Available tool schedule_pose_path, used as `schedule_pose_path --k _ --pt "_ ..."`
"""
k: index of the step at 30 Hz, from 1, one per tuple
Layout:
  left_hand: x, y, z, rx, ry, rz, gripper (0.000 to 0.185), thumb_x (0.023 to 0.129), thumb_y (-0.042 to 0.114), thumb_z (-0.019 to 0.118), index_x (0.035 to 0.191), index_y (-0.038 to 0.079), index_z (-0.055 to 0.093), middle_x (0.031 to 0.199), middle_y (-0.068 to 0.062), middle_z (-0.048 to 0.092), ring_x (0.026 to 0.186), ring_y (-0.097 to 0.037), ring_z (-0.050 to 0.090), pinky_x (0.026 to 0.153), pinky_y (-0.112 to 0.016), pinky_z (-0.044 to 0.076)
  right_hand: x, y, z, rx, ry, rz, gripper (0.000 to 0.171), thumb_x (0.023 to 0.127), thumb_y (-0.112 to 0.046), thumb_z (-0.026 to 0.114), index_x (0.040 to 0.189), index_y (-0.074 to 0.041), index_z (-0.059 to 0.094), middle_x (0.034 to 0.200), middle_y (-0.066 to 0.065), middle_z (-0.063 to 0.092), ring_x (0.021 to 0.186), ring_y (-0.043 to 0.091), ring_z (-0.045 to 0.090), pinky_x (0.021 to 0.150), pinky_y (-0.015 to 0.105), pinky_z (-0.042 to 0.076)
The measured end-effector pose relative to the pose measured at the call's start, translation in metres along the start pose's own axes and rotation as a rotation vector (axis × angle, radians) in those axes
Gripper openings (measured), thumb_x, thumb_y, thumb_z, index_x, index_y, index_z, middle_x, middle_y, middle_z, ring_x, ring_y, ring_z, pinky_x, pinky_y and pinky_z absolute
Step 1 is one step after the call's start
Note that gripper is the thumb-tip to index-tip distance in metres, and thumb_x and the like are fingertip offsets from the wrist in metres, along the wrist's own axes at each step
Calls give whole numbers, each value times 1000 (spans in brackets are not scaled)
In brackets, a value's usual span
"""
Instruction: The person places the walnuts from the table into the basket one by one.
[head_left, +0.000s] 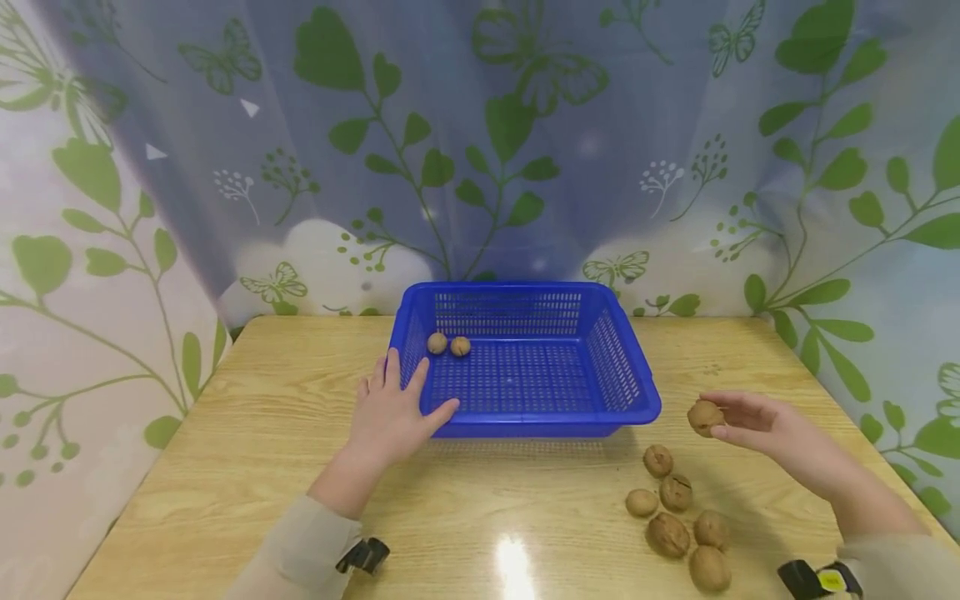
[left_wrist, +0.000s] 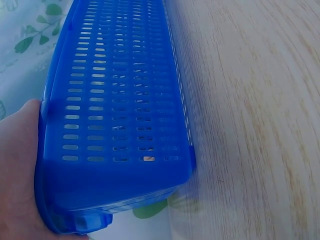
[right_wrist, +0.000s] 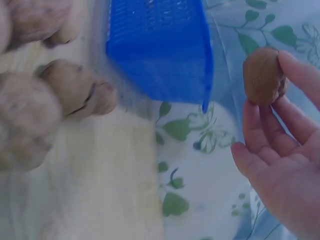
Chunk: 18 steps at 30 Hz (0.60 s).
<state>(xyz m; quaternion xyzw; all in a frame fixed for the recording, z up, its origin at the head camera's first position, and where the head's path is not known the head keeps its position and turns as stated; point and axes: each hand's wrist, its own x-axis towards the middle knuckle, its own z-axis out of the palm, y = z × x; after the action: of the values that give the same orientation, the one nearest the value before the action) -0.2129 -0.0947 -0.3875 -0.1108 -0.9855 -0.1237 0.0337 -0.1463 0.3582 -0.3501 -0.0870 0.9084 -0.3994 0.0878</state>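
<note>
A blue plastic basket (head_left: 630, 367) stands on the wooden table (head_left: 262, 467), with two walnuts (head_left: 448, 344) at its back left. My left hand (head_left: 408, 392) rests on the basket's near left corner, fingers straight over the rim and thumb along the front edge. In the left wrist view the palm (left_wrist: 17, 170) lies against the basket wall (left_wrist: 120, 100). To the right of the basket, above the table, my right hand (head_left: 716, 417) pinches a walnut (head_left: 705, 417) at its fingertips. The right wrist view shows that walnut (right_wrist: 263, 75) held between thumb and fingers (right_wrist: 272, 130).
Several loose walnuts (head_left: 675, 517) lie in a cluster on the table in front of the basket's right corner, below my right hand; they appear blurred as walnuts (right_wrist: 75, 90) in the right wrist view. A leaf-patterned curtain (head_left: 480, 150) encloses the table on three sides.
</note>
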Motion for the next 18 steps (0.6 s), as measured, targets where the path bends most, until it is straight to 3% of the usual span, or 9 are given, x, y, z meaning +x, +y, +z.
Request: schedule_pose_path --k 5,18 --pt "-1 0 -1 3 -5 0 85 86 71 33 147 11 29 151 -29 7 137 -44 6 105 -62 11 13 -21 -2 2 17 -30 55 95 -31 55 140 -3 39 138 22 42 125 41 38 94 52 39" --pt "-1 2 -4 15 0 11 85 86 70 35 147 10 31 150 -30 9 137 -45 9 104 -63 13 82 -65 11 63 -18 -55 65 87 -39 65 137 -5 44 130 16 53 122 33 45 99 54 33"
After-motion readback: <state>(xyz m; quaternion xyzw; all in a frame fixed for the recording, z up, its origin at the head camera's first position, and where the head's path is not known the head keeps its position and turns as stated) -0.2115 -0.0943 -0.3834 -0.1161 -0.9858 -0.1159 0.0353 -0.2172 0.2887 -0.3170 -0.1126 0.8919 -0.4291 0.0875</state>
